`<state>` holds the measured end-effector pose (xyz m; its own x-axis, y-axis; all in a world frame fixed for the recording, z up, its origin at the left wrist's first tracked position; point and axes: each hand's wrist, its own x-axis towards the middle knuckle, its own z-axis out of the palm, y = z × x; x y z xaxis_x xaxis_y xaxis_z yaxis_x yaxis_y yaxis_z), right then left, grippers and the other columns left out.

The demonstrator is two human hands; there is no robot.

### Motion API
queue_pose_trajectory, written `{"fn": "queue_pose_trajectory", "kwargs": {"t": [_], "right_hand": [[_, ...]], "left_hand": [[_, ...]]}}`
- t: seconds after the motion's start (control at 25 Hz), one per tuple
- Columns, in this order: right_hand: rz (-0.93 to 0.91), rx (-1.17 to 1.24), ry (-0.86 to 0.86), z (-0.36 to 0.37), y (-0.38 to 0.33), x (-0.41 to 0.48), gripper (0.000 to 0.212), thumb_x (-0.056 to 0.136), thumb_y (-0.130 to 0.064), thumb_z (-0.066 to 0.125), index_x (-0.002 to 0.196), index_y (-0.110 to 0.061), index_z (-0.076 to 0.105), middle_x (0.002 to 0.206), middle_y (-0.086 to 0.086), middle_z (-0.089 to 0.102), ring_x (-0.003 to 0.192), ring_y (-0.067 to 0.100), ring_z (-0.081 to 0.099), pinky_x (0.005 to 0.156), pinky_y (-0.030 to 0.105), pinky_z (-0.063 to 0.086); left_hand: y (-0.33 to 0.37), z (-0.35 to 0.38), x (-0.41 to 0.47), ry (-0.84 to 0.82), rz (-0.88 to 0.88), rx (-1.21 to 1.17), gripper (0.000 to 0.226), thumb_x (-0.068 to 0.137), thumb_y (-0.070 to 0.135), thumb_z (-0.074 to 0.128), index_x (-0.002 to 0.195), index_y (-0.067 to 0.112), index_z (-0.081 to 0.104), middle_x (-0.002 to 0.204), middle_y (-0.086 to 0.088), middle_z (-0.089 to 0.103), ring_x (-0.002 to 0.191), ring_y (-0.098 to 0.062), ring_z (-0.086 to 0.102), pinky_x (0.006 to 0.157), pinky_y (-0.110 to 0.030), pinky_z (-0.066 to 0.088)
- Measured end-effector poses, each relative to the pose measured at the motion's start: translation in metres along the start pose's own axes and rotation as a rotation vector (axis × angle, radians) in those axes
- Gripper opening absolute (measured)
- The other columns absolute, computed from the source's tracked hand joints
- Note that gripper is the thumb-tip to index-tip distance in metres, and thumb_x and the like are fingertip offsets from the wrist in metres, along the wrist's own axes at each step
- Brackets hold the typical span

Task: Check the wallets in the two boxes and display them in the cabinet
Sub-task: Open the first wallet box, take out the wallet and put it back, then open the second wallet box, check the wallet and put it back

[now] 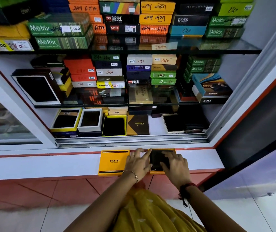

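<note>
An open yellow box point(157, 172) lies on the white ledge point(50, 166) in front of the cabinet, with a black wallet point(156, 159) inside it. My right hand point(175, 166) rests fingers-down on the wallet. My left hand point(138, 162) touches the box's left edge, its fingers spread. Just to the left lies the yellow BALISI lid point(113, 162), flat on the ledge. Whether either hand grips anything is hidden by the fingers.
The cabinet's sliding door is open. Its bottom shelf point(155, 126) holds several open boxes with black wallets point(113, 126) and a brown ORBIT box point(138, 124). The glass shelves above are stacked with labelled wallet boxes point(110, 72). The metal track point(132, 139) runs along the cabinet's front.
</note>
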<state>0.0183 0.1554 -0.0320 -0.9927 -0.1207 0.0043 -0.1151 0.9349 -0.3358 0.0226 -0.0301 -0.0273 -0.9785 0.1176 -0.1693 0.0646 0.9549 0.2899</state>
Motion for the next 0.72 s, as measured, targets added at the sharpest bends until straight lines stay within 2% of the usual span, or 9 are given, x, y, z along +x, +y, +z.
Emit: {"fn": "queue_pose_trajectory", "kwargs": {"t": [0.12, 0.2, 0.28, 0.36, 0.44, 0.52, 0.64, 0.72], "right_hand": [[-0.047, 0.045, 0.012, -0.001, -0.028, 0.010, 0.045, 0.097, -0.041, 0.054, 0.138, -0.022, 0.053, 0.129, 0.004, 0.064, 0.121, 0.028, 0.056, 0.101, 0.044, 0.044], [-0.106, 0.073, -0.054, 0.001, -0.052, 0.019, 0.048, 0.097, -0.043, 0.053, 0.140, -0.021, 0.051, 0.133, 0.006, 0.061, 0.124, 0.029, 0.054, 0.104, 0.044, 0.043], [-0.141, 0.136, -0.156, 0.009, -0.078, 0.026, 0.051, 0.097, -0.044, 0.055, 0.142, -0.020, 0.049, 0.137, 0.007, 0.057, 0.128, 0.029, 0.052, 0.106, 0.043, 0.043], [-0.080, 0.285, -0.325, 0.019, -0.103, 0.028, 0.054, 0.098, -0.044, 0.055, 0.143, -0.016, 0.046, 0.139, 0.011, 0.054, 0.131, 0.030, 0.052, 0.107, 0.041, 0.045], [0.025, 0.422, -0.500, 0.024, -0.125, 0.029, 0.061, 0.101, -0.046, 0.049, 0.148, -0.009, 0.038, 0.141, 0.018, 0.055, 0.128, 0.034, 0.056, 0.105, 0.040, 0.045], [0.108, 0.484, -0.610, 0.027, -0.138, 0.030, 0.079, 0.099, -0.056, 0.044, 0.157, -0.007, 0.022, 0.148, 0.023, 0.049, 0.131, 0.037, 0.054, 0.108, 0.042, 0.043], [0.199, 0.533, -0.667, 0.029, -0.147, 0.029, 0.115, 0.078, -0.085, 0.046, 0.162, -0.015, 0.008, 0.163, 0.018, 0.031, 0.147, 0.037, 0.036, 0.119, 0.046, 0.033], [0.219, 0.545, -0.657, 0.031, -0.152, 0.026, 0.130, 0.058, -0.099, 0.049, 0.159, -0.024, 0.020, 0.160, 0.012, 0.036, 0.147, 0.035, 0.036, 0.119, 0.049, 0.033]], "left_hand": [[-0.024, -0.018, -0.002, 0.124, -0.094, -0.056, 0.063, 0.093, 0.055, 0.040, 0.150, 0.040, 0.019, 0.143, -0.001, 0.037, 0.131, -0.024, 0.038, 0.105, -0.038, 0.035], [-0.046, -0.027, -0.008, 0.186, -0.212, -0.087, 0.059, 0.092, 0.055, 0.043, 0.145, 0.035, 0.031, 0.138, -0.003, 0.042, 0.128, -0.026, 0.041, 0.104, -0.040, 0.036], [-0.065, -0.034, -0.018, 0.277, -0.392, -0.149, 0.050, 0.092, 0.050, 0.045, 0.136, 0.026, 0.042, 0.133, -0.006, 0.046, 0.124, -0.027, 0.045, 0.101, -0.041, 0.037], [-0.084, -0.038, -0.030, 0.270, -0.642, -0.249, 0.045, 0.094, 0.044, 0.043, 0.132, 0.019, 0.042, 0.133, -0.010, 0.048, 0.124, -0.030, 0.046, 0.101, -0.043, 0.038], [-0.103, -0.037, -0.035, 0.164, -0.843, -0.470, 0.045, 0.098, 0.038, 0.038, 0.136, 0.015, 0.041, 0.137, -0.015, 0.051, 0.128, -0.035, 0.046, 0.106, -0.045, 0.036], [-0.117, -0.035, -0.038, 0.089, -0.916, -0.757, 0.044, 0.101, 0.030, 0.031, 0.136, 0.007, 0.046, 0.136, -0.021, 0.054, 0.126, -0.038, 0.049, 0.107, -0.044, 0.039], [-0.122, -0.043, -0.043, 0.071, -0.869, -1.220, 0.035, 0.102, 0.026, 0.033, 0.113, 0.004, 0.058, 0.115, -0.021, 0.063, 0.104, -0.035, 0.058, 0.089, -0.040, 0.047], [-0.115, -0.048, -0.048, 0.059, -0.837, -1.558, 0.040, 0.097, 0.044, 0.045, 0.108, 0.010, 0.063, 0.103, -0.017, 0.067, 0.093, -0.033, 0.062, 0.077, -0.040, 0.049]]}}
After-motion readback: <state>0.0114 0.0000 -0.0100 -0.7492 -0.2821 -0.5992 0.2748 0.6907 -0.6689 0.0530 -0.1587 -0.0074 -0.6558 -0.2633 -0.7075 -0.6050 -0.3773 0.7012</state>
